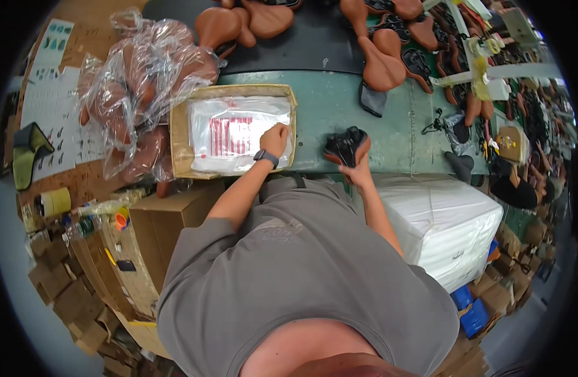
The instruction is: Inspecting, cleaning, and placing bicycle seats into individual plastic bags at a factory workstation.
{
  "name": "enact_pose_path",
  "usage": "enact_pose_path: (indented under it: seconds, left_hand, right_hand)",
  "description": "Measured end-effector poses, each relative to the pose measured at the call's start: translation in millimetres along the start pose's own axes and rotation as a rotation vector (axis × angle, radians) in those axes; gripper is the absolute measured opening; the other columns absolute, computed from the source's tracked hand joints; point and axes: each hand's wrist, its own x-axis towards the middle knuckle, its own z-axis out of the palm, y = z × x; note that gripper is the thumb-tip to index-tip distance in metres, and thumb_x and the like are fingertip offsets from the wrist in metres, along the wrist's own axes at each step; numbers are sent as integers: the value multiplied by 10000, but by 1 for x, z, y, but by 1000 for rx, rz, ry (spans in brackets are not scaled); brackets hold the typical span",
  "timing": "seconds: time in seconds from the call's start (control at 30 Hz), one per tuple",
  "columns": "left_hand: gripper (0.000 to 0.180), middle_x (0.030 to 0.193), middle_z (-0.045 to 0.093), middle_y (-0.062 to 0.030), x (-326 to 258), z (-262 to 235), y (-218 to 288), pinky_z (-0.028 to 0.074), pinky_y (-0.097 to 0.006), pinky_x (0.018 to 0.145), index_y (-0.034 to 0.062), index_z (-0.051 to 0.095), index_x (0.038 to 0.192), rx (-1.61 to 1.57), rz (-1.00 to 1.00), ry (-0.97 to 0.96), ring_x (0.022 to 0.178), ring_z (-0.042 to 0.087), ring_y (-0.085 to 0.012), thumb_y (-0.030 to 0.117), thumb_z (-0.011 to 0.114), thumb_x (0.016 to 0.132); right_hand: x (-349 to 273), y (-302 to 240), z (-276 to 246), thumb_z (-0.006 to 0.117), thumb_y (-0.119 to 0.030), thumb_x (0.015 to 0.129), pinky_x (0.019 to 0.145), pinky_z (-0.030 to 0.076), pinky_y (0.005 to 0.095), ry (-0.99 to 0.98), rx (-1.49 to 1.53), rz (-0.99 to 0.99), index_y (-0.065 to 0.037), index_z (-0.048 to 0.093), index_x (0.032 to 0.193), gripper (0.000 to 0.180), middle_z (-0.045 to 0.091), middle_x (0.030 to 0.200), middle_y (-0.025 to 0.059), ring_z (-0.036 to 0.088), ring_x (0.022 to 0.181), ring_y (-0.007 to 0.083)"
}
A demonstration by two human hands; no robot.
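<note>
Already bagged and piled at the far left: several brown saddles in clear plastic (135, 88), too tangled to count exactly. One saddle (346, 147) gripped upside down in the right hand (358, 171) on the green bench (339, 113). Left hand (275, 139) closed, pinching the top of one stack of plastic bags (235, 135) in one cardboard tray (179, 141). Roughly ten bare saddles (382, 66) waiting beyond.

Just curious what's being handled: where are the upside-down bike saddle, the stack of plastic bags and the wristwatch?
Bike saddle (346, 146): head view, black underside.
Plastic bags (229, 135): head view, top bag's middle.
Wristwatch (265, 156): head view, strap on left wrist.
</note>
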Motion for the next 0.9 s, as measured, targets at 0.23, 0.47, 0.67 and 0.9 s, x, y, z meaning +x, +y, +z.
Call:
enact_pose_path:
  seconds: [0.23, 0.47, 0.67, 0.9]
  left_hand:
    - [262, 1133, 798, -168, 35, 35, -115, 608, -502, 906, 142, 828, 1081, 219, -212, 103, 1050, 760, -396, 393, 784, 1019]
    - [293, 1103, 817, -134, -7, 16, -116, 624, -414, 842, 56, 810, 1192, -248, -216, 388, 931, 779, -295, 262, 606, 1152]
    - [254, 1044, 794, -55, -22, -20, -111, 608, -339, 813, 19, 743, 1262, -864, -430, 260, 896, 741, -157, 164, 551, 1180]
    - [243, 968, 730, 2, -21, -93, -119, 578, -341, 873, 73, 787, 1216, -843, -396, 531, 868, 667, -115, 217, 601, 1156]
  right_hand:
    - [16, 33, -34, 1008, -101, 709, 1176, 501, 429, -154, -188, 0, -33, 478, 1561, 1006, 683, 1473, 139, 663, 1358, 334]
    - [19, -30, -46, 896, -82, 921, 623, 634, 351, -485, 165, 349, -58, 530, 1474, 664, 746, 1112, 100, 751, 747, 184]
    - [17, -53, 75, 946, -96, 843, 1001, 618, 468, -533, -21, -537, -29, 362, 1676, 1020, 718, 1379, 189, 731, 1226, 358]
    - [46, -66, 197, 948, -196, 807, 1009, 593, 616, -582, -730, -613, -189, 287, 1762, 1161, 748, 1306, 321, 718, 1167, 569]
